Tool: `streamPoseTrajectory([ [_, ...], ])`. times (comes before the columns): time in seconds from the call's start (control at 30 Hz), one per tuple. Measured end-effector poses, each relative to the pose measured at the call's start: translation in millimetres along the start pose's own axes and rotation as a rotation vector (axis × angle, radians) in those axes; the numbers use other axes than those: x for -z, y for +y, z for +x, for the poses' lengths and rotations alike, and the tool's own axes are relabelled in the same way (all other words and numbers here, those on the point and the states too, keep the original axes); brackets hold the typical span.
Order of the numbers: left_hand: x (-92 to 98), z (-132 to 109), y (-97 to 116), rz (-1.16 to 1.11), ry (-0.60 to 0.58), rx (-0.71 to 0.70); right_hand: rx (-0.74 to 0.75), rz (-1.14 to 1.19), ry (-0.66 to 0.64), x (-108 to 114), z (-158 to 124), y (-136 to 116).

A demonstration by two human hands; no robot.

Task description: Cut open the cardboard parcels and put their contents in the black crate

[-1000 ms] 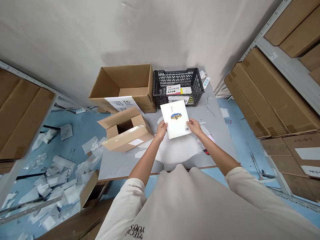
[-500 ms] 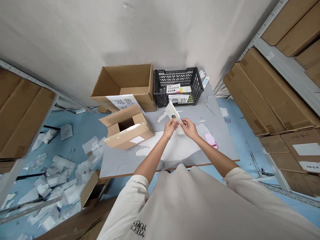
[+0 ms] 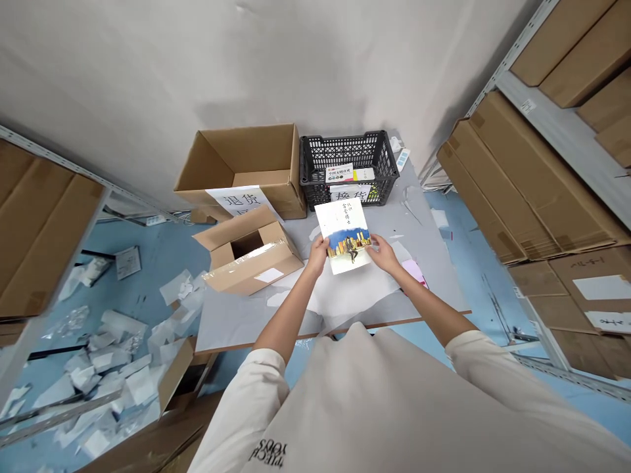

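A white book (image 3: 344,235) with a painted city skyline on its cover is held up over the table, its front facing me. My left hand (image 3: 318,255) grips its left edge, thumb on the cover. At the right edge, my right hand (image 3: 383,253) is closed on the book with the thumb near the skyline. Just behind the book stands a black plastic crate (image 3: 315,190) with books inside. Left of my hands lies a small open cardboard box (image 3: 254,269), its flaps raised and clear tape along one edge.
A large open carton (image 3: 197,194) with a paper sign stands at the back left of the grey table (image 3: 231,328). A pink item (image 3: 413,269) lies right of my hands. Shelves with cartons (image 3: 547,184) flank both sides. Crumpled paper (image 3: 116,358) litters the floor at left.
The book has turned from nearly edge-on to show its whole front cover. My hands have moved apart, from its lower part to its two side edges.
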State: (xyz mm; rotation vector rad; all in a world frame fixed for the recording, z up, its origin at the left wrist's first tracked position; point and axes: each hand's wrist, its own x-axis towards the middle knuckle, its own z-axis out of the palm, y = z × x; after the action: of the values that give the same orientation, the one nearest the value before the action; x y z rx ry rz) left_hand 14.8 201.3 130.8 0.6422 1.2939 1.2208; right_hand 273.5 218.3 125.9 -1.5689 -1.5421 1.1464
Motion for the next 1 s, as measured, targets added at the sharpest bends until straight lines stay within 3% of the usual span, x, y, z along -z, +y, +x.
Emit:
streamPoseTrajectory([
  [0.13, 0.2, 2.8, 4.3, -0.046, -0.011, 0.004, -0.184, 0.263, -0.149, 10.6, -2.3, 7.6],
  [0.23, -3.7, 0.3, 2.1, -0.081, -0.016, 0.022, -0.226, 0.418, -0.112, 12.7, 1.4, 6.9],
  [0.4, -8.0, -12.7, -8.7, 0.058, -0.164, 0.107, -0.195, 0.481, 0.032, 20.1, 22.0, 4.2],
  [0.5, -11.0, -9.4, -8.3, 0.179, -0.181, 0.096, -0.161, 0.445, -0.01, 30.1, 34.7, 2.5],
  [0.67, -22.6, 23.7, 7.0, 0.233, -0.111, 0.039, -0.161, 0.379, -0.144, 46.1, 63.7, -6.8],
  [0.83, -43.9, 70.4, 22.7, 0.136, -0.022, 0.001, -0.198, 0.462, 0.0, 42.5, 112.3, -21.0],
  [1.0, -55.8, 114.0, 28.8, 0.028, 0.11, 0.111, -0.294, 0.522, 0.037, 29.0, 157.2, -26.0],
])
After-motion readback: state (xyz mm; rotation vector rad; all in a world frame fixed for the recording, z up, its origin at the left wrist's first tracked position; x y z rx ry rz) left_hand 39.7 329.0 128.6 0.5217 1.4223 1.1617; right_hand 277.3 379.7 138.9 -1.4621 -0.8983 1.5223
